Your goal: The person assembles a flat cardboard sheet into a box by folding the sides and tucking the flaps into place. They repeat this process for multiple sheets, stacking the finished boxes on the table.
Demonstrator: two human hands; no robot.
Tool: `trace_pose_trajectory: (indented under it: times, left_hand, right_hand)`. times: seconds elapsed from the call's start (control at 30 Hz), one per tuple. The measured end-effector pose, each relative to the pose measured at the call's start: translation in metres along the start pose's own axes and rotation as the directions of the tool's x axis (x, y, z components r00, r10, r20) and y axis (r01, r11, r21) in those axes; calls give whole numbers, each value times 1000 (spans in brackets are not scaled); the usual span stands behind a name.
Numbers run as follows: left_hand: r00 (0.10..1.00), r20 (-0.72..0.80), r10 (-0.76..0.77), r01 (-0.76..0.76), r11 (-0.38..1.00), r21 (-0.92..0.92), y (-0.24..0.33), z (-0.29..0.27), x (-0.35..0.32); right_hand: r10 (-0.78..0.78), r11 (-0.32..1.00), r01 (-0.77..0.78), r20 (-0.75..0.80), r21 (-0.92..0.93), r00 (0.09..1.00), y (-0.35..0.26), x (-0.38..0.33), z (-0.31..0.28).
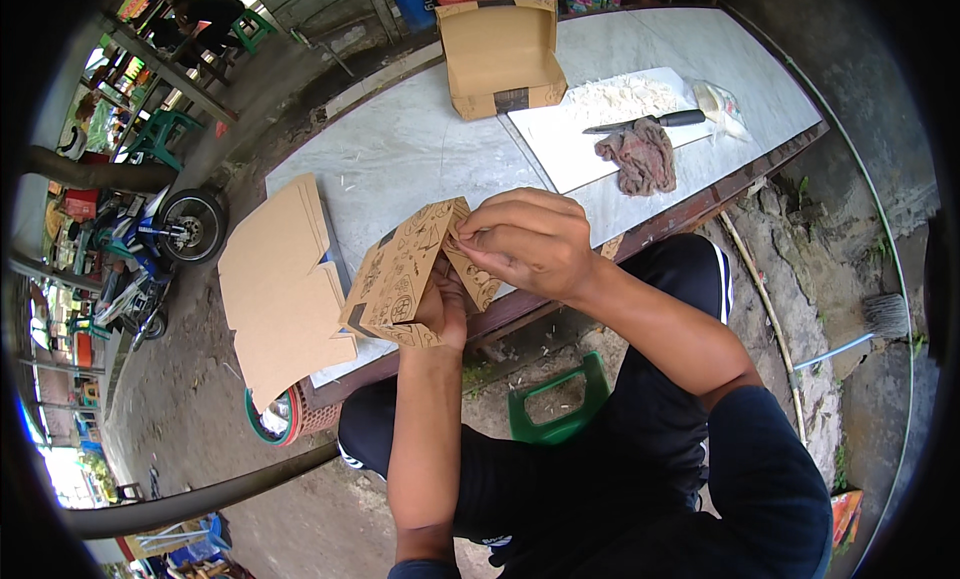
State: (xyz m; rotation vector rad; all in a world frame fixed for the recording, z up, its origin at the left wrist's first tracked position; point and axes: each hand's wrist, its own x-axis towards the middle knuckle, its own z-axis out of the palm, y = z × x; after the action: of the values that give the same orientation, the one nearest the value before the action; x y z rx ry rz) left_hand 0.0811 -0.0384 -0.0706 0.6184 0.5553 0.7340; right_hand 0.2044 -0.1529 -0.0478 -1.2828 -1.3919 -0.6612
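Note:
A partly folded brown cardboard box (402, 264), printed with dark doodles, is held tilted over the table's near edge. My left hand (445, 304) grips it from below, its fingers partly hidden inside the fold. At the box's upper right edge, the fingers of my right hand (535, 241) pinch a flap. Flat cardboard blanks (275, 289) lie stacked to the left, overhanging the table. Farther back stands another cardboard box (500, 54) with its lid raised, plain brown inside.
A white board (550, 151) on the marble-topped table (400, 139) carries white shreds (622, 101), a black-handled knife (672, 121) and a crumpled cloth (645, 159). Below are a green stool (540, 429) and a basket (318, 417). A motorbike (165, 234) stands left.

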Motion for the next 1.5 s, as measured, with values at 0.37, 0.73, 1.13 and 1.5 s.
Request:
trace_pose_trajectory:
  times: [0.37, 0.73, 1.13, 1.5]
  left_hand:
    - [996, 87, 21, -12, 995, -99, 2, -7, -1]
    - [995, 95, 26, -24, 1000, -20, 7, -1, -1]
    - [976, 140, -165, 139, 974, 180, 20, 7, -1]
    - [976, 133, -171, 130, 953, 273, 8, -4, 10]
  right_hand:
    - [-91, 996, 92, 57, -19, 994, 2, 4, 0]
    - [282, 938, -295, 92, 185, 955, -6, 8, 3]
    - [387, 896, -414, 171, 163, 906, 1, 8, -10]
    - [233, 955, -267, 228, 127, 945, 8, 14, -22]
